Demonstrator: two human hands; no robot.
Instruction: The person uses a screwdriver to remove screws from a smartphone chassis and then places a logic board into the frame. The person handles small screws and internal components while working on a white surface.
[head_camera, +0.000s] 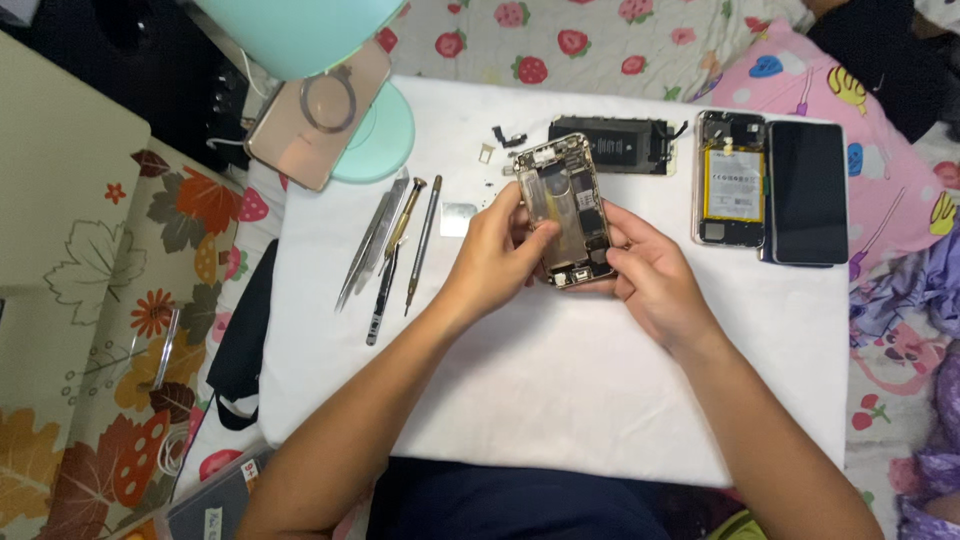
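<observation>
Both hands grip an opened phone housing above a white worktop.

The left hand (497, 250) and right hand (650, 275) have their fingers closed on the gold-edged phone housing (565, 210); the left thumb covers part of its inner boards, and the small parts inside are too fine to make out. Just beyond the fingers lies a black screen assembly (615, 145), half hidden by the housing. To the left of the fingers lie metal tweezers (372, 245) and slim screwdrivers (420, 245). To the right, well apart, rest a second opened phone with a yellow battery (730, 180) and a glossy black screen panel (808, 192). A mint lamp (300, 30) is cut off at the top edge. The matte white worktop (560, 390) looks smooth.
</observation>
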